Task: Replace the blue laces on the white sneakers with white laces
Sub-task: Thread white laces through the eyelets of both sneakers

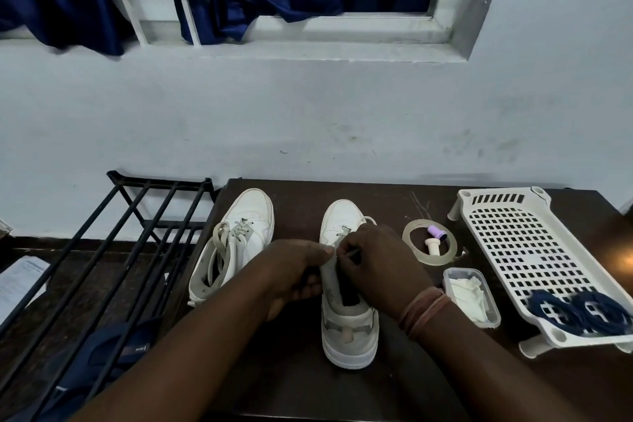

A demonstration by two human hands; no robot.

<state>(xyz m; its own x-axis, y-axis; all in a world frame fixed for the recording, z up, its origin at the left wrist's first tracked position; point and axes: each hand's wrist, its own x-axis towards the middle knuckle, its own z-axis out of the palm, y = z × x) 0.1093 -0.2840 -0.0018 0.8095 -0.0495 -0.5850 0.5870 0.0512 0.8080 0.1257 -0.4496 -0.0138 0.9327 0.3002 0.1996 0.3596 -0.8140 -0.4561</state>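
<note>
Dark brown table (394,202) under the window: blue laces (579,313) already off, coiled on the white rack (513,236) at the right edge. Left sneaker (236,243) looks relaced; both hands, left hand (294,271) and right hand (380,264), pinch a white lace (368,218) on the middle sneaker (346,329), roughly halfway threaded.

A white sneaker (349,329) stands upright on its sole, toe pointing away, heel nearest, its tongue pinched where both hands meet; a white lace (368,218) loops just beyond that grip. Left of the grip lies the second white sneaker (236,243), laced white. Two coiled blue laces (579,312) sit well to the grip's right.
</note>
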